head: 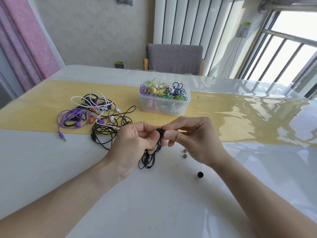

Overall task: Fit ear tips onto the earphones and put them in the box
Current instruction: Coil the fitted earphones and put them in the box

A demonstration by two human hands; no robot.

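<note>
In the head view, just below the middle of the frame, we hold a black earphone (159, 134) between both hands. Our left hand (135, 143) curls round the bud and the bunched black cable, whose loops hang beneath the fist toward the table (154, 212). Our right hand (192, 140) meets it from the right, thumb and forefinger pinched together at the bud's tip. We judge that a black ear tip is being pressed on there, though the tip itself is too hidden by the fingertips for us to tell whether it is seated.

Just beside our right wrist, lower in the frame, two small grey ear tips (185, 153) lie close together on the white surface, and one black ear tip (200, 174) lies farther down, apart from them.

Above our hands, right of centre, stands the clear plastic box (164, 107) on the yellow runner (34, 117). It already holds a heap of coiled earphones in yellow, green, purple and blue, so a good share of the work looks done.

In the left-centre of the frame a tangled pile of earphones (92, 114) waits: purple, white, black and an orange one. As far as we can judge, these remain to be fitted and boxed, along with the pair in hand.
</note>
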